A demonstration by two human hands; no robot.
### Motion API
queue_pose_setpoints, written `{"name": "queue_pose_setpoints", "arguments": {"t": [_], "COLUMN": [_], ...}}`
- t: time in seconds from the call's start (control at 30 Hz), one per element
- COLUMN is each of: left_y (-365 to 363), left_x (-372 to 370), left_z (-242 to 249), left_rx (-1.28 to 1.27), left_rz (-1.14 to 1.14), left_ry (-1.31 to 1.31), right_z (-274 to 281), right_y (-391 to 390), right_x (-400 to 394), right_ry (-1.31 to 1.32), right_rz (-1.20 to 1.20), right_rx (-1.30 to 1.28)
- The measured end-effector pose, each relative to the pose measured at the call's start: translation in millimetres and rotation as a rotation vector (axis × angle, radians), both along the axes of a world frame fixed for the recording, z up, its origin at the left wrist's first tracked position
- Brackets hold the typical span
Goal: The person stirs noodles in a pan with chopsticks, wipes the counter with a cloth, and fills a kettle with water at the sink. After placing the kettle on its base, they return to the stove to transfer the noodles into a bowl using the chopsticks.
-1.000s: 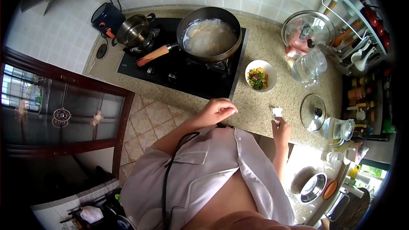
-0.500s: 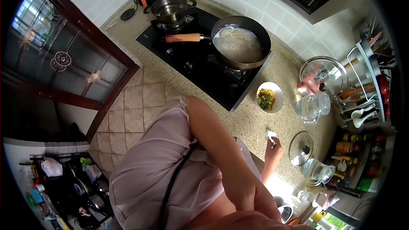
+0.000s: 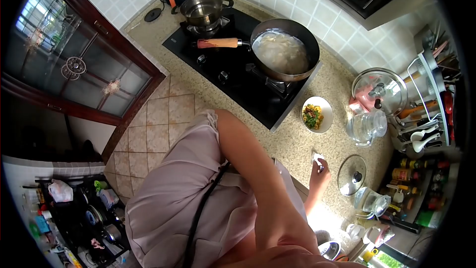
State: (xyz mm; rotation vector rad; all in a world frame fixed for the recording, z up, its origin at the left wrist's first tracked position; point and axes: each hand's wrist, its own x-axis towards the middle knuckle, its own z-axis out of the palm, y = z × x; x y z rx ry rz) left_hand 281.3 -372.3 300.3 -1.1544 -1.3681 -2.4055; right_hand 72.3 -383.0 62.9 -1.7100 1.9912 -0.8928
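Note:
My right hand (image 3: 320,168) rests at the counter's front part, its fingers closed on a crumpled white cloth (image 3: 318,158), possibly a tissue. Just beside it lies a glass lid (image 3: 352,175) with a black knob. Farther back stands a white bowl (image 3: 325,124) of chopped green and yellow food. My left arm is bent across the front of my body. Close to the camera at the bottom edge is my left hand (image 3: 292,252), its fingers hidden. On the hob, a wooden-handled pan (image 3: 316,49) holds pale food in cloudy, foamy liquid.
A steel pot (image 3: 203,12) sits on the black hob's (image 3: 238,79) other burner. Glass jugs (image 3: 367,125), another glass lid (image 3: 379,89) and a utensil rack (image 3: 429,87) line the right side. A glass-paned door (image 3: 94,64) is at left, with a shelf of bottles (image 3: 411,173) at lower right.
The whole view has shifted slightly. My left forearm and hand near the camera have moved down a little. My right hand stays in place on the counter with the white cloth.

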Motion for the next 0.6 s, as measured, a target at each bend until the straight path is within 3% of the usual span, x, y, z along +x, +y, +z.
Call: {"name": "queue_pose_setpoints", "arguments": {"t": [0.13, 0.2, 0.23, 0.33, 0.4, 0.6], "left_y": [4.9, -4.4, -4.9, -6.7, -7.1, -7.6], "left_x": [1.2, 4.3, 4.3, 4.0, 8.4, 21.7], "left_z": [-3.2, -6.8, -8.0, -11.3, -9.8, -6.7], "left_rx": [0.191, 0.037, 0.038, -0.049, -0.093, -0.187], "left_rz": [0.207, -0.086, -0.083, 0.098, 0.172, 0.333], "left_ry": [0.110, -0.146, -0.146, 0.020, 0.082, 0.185], "right_z": [-3.9, -6.9, -6.4, 2.9, 17.4, 7.9], "right_y": [-2.2, -3.1, -3.8, -5.3, -5.3, -10.5], "right_x": [0.8, 0.6, 1.7, 8.1, 14.6, 8.4], "right_ry": [0.018, 0.023, 0.024, 0.002, -0.007, -0.003], "right_rz": [0.007, 0.012, 0.015, 0.036, -0.008, 0.040], "right_rx": [-0.004, 0.018, 0.018, -0.005, 0.155, 0.131]}}
